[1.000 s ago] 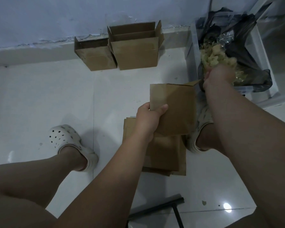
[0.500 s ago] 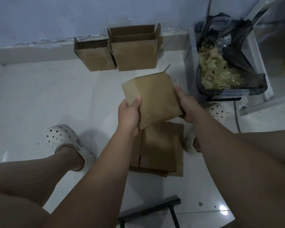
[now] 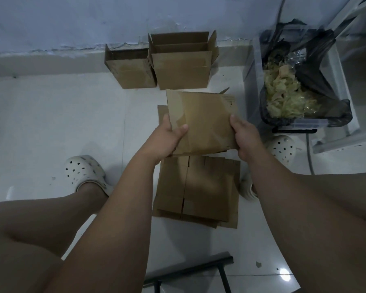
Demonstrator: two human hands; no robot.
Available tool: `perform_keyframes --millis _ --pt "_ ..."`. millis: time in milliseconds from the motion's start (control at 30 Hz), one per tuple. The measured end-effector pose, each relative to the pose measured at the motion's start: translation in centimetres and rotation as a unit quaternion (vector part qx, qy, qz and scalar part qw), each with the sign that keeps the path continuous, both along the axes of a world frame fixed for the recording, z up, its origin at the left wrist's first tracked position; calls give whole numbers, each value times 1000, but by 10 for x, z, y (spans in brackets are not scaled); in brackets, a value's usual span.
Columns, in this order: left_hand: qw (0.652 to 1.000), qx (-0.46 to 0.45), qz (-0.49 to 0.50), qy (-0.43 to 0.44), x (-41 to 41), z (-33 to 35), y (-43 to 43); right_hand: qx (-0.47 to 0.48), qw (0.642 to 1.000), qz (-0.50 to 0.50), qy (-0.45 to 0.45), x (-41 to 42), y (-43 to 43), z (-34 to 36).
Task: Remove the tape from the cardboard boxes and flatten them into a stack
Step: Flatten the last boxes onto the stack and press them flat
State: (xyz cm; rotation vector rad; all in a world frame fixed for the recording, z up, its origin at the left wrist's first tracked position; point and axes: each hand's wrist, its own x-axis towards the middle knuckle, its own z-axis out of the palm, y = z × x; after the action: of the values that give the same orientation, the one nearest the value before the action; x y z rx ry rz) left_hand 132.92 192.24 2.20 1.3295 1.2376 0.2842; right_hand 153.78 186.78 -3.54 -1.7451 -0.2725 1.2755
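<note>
Head: left hand [image 3: 167, 138], right [image 3: 245, 138] round box [image 3: 202, 118]

Head camera, looking steeply down at floor [image 3: 51, 123], close.

A person's left hand [image 3: 169, 136] and right hand [image 3: 244, 137] grip opposite edges of a flattened cardboard box [image 3: 201, 121] at the centre of the frame, held above a stack of flattened boxes [image 3: 199, 191] on the white tiled floor [image 3: 51, 123]. Two open boxes [image 3: 182, 64] stand against the wall at upper centre. At upper right, a bin lined with a black bag [image 3: 304, 85] holds crumpled tape.
</note>
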Motion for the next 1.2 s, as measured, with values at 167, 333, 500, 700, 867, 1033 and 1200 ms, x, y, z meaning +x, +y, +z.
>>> perform_keyframes --millis 167,333,500,700,867,1033,1200 --pt "997 -49 57 -34 -3 -9 -7 15 998 31 -57 2 3 5" --pt "902 -290 187 -259 -14 -12 -12 -6 991 133 23 3 5 21" --pt "862 -314 237 -319 -11 -18 -19 -11 985 163 -52 -3 3 24" --pt "865 -285 279 -305 -13 -29 -22 14 979 174 -102 -13 5 27" --pt "891 -264 234 -287 -7 -22 -18 -26 993 62 -100 -14 15 32" --pt "853 -279 356 -261 -3 -25 -14 39 978 176 102 6 16 36" --pt "825 -331 396 -230 -12 -33 -19 5 932 360 46 17 25 44"
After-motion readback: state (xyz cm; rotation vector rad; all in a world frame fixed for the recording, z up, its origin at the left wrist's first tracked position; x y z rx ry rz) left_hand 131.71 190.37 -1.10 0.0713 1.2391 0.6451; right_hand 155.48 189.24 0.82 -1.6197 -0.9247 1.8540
